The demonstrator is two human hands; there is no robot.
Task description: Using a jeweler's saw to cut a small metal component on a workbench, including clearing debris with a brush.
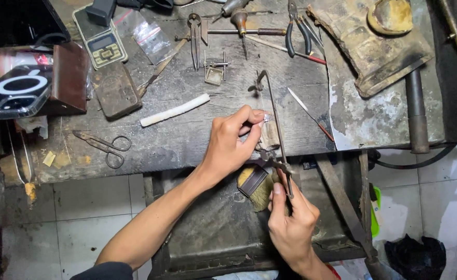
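We see a worn dark workbench (187, 103) filling the upper frame, with a metal tray (223, 228) slung under its front edge and pale floor tiles (83, 207) below. Top right sits a scorched, crusted block (373, 46); far left a phone (15, 91) leaning by a brown wallet (70, 78). Next down in size: a pocket scale (101, 39), a dark flat case (115, 91), pliers (297, 28), dividers (194, 36), scissors (106, 148), a white stick (175, 110), a thin scriber (310, 114). Centre: the jeweller's saw frame (272, 114) stands near upright, its top over the bench, its lower end below the bench edge. Our right hand (290, 218) is clenched round the saw handle, under the edge and over the tray. Our left hand (231, 142) pinches a small shiny workpiece (266, 118) against the wooden bench pin (270, 136), thumb and forefinger closed on it, just beside the saw blade. A flat brush (257, 184) lies in the tray between both hands. Piece too small to tell its shape.
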